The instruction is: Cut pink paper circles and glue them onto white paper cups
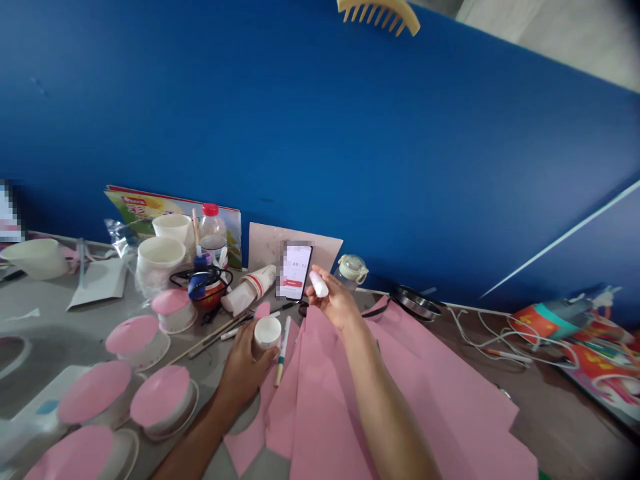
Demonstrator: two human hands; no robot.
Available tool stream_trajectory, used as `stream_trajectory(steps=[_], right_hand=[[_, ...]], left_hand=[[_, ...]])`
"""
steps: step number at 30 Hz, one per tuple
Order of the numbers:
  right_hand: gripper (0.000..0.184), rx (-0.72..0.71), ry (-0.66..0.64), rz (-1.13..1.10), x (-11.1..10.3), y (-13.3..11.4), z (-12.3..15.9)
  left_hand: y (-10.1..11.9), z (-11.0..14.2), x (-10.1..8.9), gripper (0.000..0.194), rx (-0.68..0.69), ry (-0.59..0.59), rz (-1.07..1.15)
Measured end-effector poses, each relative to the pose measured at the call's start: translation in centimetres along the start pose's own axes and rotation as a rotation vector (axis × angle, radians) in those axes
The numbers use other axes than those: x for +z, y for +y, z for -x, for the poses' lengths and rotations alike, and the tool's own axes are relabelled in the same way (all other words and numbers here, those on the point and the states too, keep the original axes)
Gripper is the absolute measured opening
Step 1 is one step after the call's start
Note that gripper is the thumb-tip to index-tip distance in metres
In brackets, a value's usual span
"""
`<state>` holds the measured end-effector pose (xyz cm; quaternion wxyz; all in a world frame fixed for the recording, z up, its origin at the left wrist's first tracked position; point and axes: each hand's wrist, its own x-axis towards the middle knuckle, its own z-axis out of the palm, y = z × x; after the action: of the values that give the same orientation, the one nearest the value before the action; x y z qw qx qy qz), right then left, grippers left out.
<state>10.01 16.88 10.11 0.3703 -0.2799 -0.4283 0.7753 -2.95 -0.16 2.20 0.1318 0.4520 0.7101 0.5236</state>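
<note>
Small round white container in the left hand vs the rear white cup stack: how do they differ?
Size: small round white container looks smaller, though nearer the camera; rear white cup stack looks wider and taller.
Count: the container is a single piece; the stack is several nested cups, rims showing as ridges.
Support: left hand grips the container; neither hand touches the stack.
Shared: both white and round-topped.

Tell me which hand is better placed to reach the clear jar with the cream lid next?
Probably the right hand: it's beside the jar, though holding a small white object. The left hand, farther away, holds a round white cup.
</note>
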Motion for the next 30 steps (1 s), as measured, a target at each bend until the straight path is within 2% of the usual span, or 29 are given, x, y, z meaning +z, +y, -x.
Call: stream_trajectory(steps=[2, 5, 10, 13, 17, 21, 26, 30], right_hand=[[0.029, 0.081, 0.032, -0.025, -0.3, 0.1, -0.4], [0.027, 0.144, 0.058, 0.001, -0.9, 0.1, -1.0], [0.016, 0.087, 0.055, 0.154, -1.5, 1.1, -1.4], [0.005, 0.0, 0.128, 0.337, -1.7, 1.9, -1.7], [0.021, -0.138, 0.282, 0.673, -2.2, 2.6, -2.2], [0.018, -0.227, 0.408, 0.981, -2.7, 3.3, -2.7], [0.024, -0.156, 0.48, 1.246, -3.3, 4.7, -3.5], [0.026, -0.105, 0.456, 1.368, -3.7, 5.2, -4.1]], left_hand=[[0.1, 0.0, 0.0, 0.042, -0.006, -0.01, 0.013], [0.0, -0.1, -0.1, 0.044, -0.018, -0.012, 0.004], [-0.4, -0.2, 0.1, 0.045, -0.013, 0.002, -0.014], [-0.7, -0.2, 0.1, 0.046, -0.011, -0.002, -0.024], [-0.7, -0.1, 0.1, 0.047, 0.001, -0.003, -0.029], [-0.6, -0.1, 0.0, 0.046, 0.007, -0.001, -0.028], [-0.8, -0.2, 0.0, 0.047, -0.002, -0.014, -0.031], [-0.8, -0.2, 0.1, 0.045, 0.007, 0.0, -0.031]])
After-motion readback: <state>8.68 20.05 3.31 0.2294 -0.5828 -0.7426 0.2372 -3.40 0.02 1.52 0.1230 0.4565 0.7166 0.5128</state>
